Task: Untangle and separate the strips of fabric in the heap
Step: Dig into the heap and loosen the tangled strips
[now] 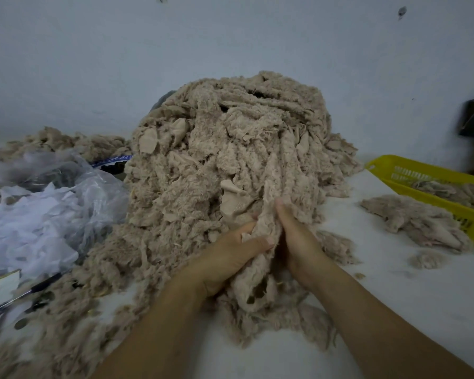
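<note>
Since the strip [260, 239] being worked hangs down the near face of the heap [225, 149], both hands meet on it low and close to the body, where the arms can pull in opposite ways. The left hand [227, 258] grasps it with the thumb pressed across the front and the fingers curled underneath. The right hand [296, 242] clamps it from the other side, thumb laid straight up along the fleece, the other fingers buried in it (so how tightly they close I cannot see). Holding one piece at two points right beside each other looks to me like a way of finding where it snags before drawing it free. Its lower end trails onto the white table [394, 296] between the forearms; its upper end runs up into the heap.

Off to the right, within easy reach, lies a small pile [413, 222] of similar beige pieces, and just beyond it a yellow basket [378, 164] with more inside, presumably where separated strips go. To the left sit crumpled clear plastic bags [52, 209] and a dark-handled tool [25, 294], perhaps scissors. The heap rises tall in the middle, so I judge the job far from finished. Behind it are a second beige mound [66, 143] and the bare pale wall [230, 36].
</note>
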Demonstrator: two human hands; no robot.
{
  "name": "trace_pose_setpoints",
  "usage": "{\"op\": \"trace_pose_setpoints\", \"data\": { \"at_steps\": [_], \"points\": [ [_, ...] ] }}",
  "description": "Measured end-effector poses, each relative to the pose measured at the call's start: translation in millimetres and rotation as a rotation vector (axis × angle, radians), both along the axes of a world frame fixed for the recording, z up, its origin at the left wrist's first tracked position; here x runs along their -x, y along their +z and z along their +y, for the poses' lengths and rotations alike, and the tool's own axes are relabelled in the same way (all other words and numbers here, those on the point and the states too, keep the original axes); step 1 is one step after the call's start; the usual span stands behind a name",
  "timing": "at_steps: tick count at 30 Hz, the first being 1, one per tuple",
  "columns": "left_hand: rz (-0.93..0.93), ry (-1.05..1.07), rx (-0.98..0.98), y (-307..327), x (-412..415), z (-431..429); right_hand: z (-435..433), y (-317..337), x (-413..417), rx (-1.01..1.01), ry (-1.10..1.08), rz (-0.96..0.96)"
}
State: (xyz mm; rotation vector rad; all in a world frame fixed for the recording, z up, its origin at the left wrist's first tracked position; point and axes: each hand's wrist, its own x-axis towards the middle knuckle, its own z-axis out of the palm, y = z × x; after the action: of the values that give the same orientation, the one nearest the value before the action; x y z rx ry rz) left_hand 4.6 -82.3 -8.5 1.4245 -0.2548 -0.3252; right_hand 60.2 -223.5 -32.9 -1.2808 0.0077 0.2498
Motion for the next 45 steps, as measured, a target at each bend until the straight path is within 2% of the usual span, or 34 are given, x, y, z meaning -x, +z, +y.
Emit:
{"op": "trace_pose_setpoints", "data": {
  "at_steps": [2,5,7,12,14,16,18,21,26,31,34,36,37,40,41,42,45],
  "points": [
    [-0.029,-0.022,-0.089,-1,1,-1,2,1,2,0.014,0.003,-0.037],
    [-0.023,-0.082,-0.151,1,3,0,-7,5,-4,-0.147,-0.085,0.044],
    [-0.026,-0.118,-0.194,2,3,1,-14,6,-8,-0.159,-0.114,0.089],
    [-0.002,-0.2,-0.224,1,3,5,-16,9,-8,-0.233,-0.19,0.086],
    [-0.031,-0.174,-0.246,-1,2,5,-17,9,-10,-0.234,-0.295,0.057],
    [-0.094,-0.057,-0.253,-5,-1,4,-23,8,-14,-0.242,-0.46,0.033],
    [-0.057,0.114,-0.056,-2,-4,5,-34,9,-17,-0.262,-0.586,0.046],
    [0.046,0.351,0.411,5,-15,20,-40,9,-19,-0.203,-0.652,0.049],
    [0.183,0.412,0.866,6,-21,38,-25,7,-11,-0.13,-0.582,-0.017],
    [0.175,0.431,0.995,8,-26,51,-37,11,-12,-0.156,-0.706,0.058],
    [0.227,0.463,1.051,6,-30,48,-36,9,-12,0.044,-0.721,0.048],
    [0.233,0.521,0.931,5,-32,43,-31,7,-11,0.223,-0.718,-0.044],
    [0.207,0.577,0.785,5,-33,40,-29,6,-10,0.273,-0.71,-0.152],
    [-0.067,0.8,0.06,1,-31,30,-21,10,0,0.384,-0.564,-0.477],
    [-0.154,0.817,-0.132,0,-29,27,-18,12,5,0.426,-0.496,-0.568],
    [-0.205,0.779,-0.241,-1,-27,23,-14,15,10,0.449,-0.409,-0.645],
    [-0.218,0.611,-0.321,-6,-22,18,-5,20,23,0.546,-0.233,-0.763]
  ]
}}
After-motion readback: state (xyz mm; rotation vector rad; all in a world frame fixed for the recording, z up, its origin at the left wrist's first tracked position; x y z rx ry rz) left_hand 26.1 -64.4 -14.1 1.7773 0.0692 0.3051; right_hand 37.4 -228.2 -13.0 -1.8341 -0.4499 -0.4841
